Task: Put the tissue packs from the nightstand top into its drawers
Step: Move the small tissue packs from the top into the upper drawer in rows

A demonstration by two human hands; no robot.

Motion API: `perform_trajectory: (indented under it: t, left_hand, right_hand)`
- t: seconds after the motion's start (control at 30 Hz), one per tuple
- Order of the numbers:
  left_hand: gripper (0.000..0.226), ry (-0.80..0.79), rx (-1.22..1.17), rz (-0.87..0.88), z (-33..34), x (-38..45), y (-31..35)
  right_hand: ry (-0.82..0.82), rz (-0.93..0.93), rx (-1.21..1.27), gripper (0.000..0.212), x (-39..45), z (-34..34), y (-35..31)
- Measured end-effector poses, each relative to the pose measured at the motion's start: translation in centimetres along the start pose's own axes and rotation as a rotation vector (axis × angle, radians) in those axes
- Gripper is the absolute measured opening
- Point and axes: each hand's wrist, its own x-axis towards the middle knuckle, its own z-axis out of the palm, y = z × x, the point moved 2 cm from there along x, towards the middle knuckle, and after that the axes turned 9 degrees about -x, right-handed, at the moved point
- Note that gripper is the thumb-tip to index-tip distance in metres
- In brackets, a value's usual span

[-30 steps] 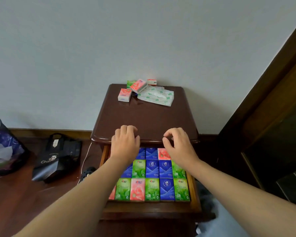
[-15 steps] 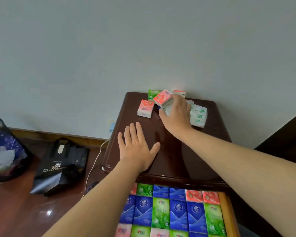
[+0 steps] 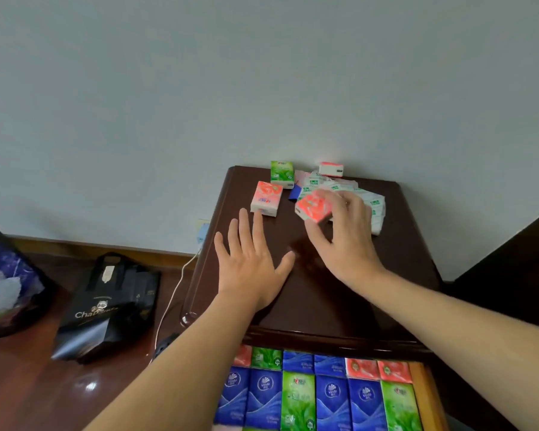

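Observation:
My right hand [image 3: 344, 236] grips a pink tissue pack [image 3: 313, 206] just above the dark wooden nightstand top [image 3: 308, 293]. My left hand [image 3: 249, 262] is spread flat over the top, fingers straight, just short of another pink pack [image 3: 266, 198]. A green pack [image 3: 281, 173] and a pink-and-white pack [image 3: 331, 168] stand at the back by the wall. A heap of white packs with green labels [image 3: 371, 203] lies partly behind my right hand. The open drawer [image 3: 423, 393] below holds rows of blue, green and pink packs.
A black paper bag [image 3: 106, 306] lies on the wooden floor to the left, beside a white cable [image 3: 171, 293]. A dark bin with a blue liner [image 3: 3, 284] stands at the far left. Dark wooden furniture [image 3: 517, 259] rises at the right.
My right hand has lifted the pink pack off the heap and drawn it toward me. My left hand has slid forward over the top. A second ago both hands were at the drawer.

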Motion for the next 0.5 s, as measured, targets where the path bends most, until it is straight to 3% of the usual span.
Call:
perform_trajectory:
  t: [0.1, 0.17, 0.27, 0.5]
  left_hand:
    - [0.095, 0.052, -0.022, -0.006, -0.2, -0.4, 0.1]
    - [0.088, 0.105, -0.065, -0.016, -0.5, -0.6, 0.4]
    - [0.081, 0.121, -0.085, -0.016, -0.7, -0.5, 0.5]
    - [0.080, 0.141, -0.099, -0.022, -0.5, 1.8, 0.8]
  right_hand:
    - [-0.139, -0.106, -0.054, 0.060, -5.4, -1.7, 2.3]
    - [-0.216, -0.063, -0.083, 0.063, -7.0, -1.9, 3.4]
    - [-0.187, -0.003, -0.105, 0.056, -7.3, -1.7, 3.4]
    - [-0.135, -0.072, -0.098, 0.034, -7.5, -1.2, 3.4]
